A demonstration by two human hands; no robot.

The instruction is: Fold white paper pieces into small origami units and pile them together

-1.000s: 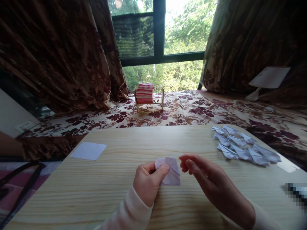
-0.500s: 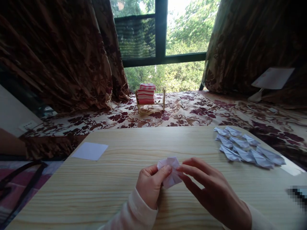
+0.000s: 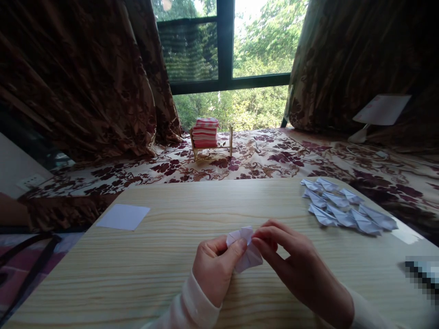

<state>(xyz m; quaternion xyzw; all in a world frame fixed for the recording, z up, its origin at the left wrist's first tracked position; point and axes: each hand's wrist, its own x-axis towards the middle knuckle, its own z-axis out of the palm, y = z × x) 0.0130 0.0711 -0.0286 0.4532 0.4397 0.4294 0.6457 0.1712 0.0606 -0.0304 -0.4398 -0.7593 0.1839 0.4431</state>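
Observation:
A small piece of folded white paper [image 3: 249,258] with crease lines is held above the front middle of the table. My left hand [image 3: 213,267] is closed on its left side, thumb on top and fingers beneath. At the paper's upper right edge, my right hand [image 3: 291,260] pinches with thumb and index finger together. The fingertips hide the exact spot they grip. Several folded white paper pieces [image 3: 338,214] lie in rows at the table's right far corner. One flat white sheet [image 3: 123,216] rests at the left.
The pale wooden table [image 3: 164,274] has rounded far corners. Beyond it, a flower-patterned cloth [image 3: 260,155] covers a ledge, bearing a small wooden rack [image 3: 230,141] with folded red-and-white cloths [image 3: 205,132] and a lamp [image 3: 380,110]. A dark blurred object [image 3: 423,274] sits at the right edge.
My right hand's fingers, spread beside the paper before, have come together in a pinch at its edge. My left hand keeps its hold. The whole view has shifted slightly.

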